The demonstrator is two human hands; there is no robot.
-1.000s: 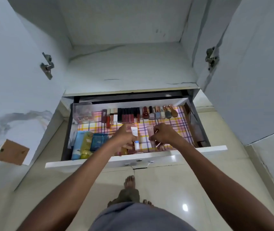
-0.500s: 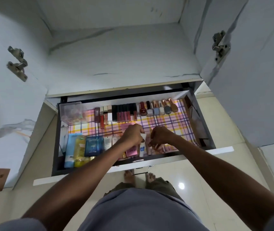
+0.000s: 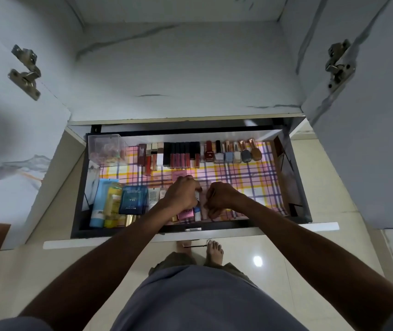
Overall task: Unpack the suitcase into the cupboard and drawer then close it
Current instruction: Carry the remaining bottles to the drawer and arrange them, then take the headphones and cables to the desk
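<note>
The open drawer (image 3: 293,177), lined with plaid paper, sits below the bare cupboard shelf (image 3: 186,75). My left hand (image 3: 182,194) is at the drawer's front middle, fingers curled around a small white tube with a blue cap (image 3: 197,210), held upright. Just right of it, my right hand (image 3: 221,197) has its fingers curled down on a pale pink tube (image 3: 211,212), mostly hidden. A pink box (image 3: 186,214) lies under my left wrist. The suitcase is out of view.
Lip glosses (image 3: 181,156) and nail polishes (image 3: 231,154) line the drawer's back. A clear box (image 3: 106,149) is at the back left; a blue tube (image 3: 100,201), yellow tube (image 3: 113,201) and blue box (image 3: 133,199) lie at the front left. Both cupboard doors (image 3: 369,139) stand open.
Both hands have dropped lower toward the drawer's front edge, bringing the white tube down among the items there. The camera has moved closer and looks more steeply down.
</note>
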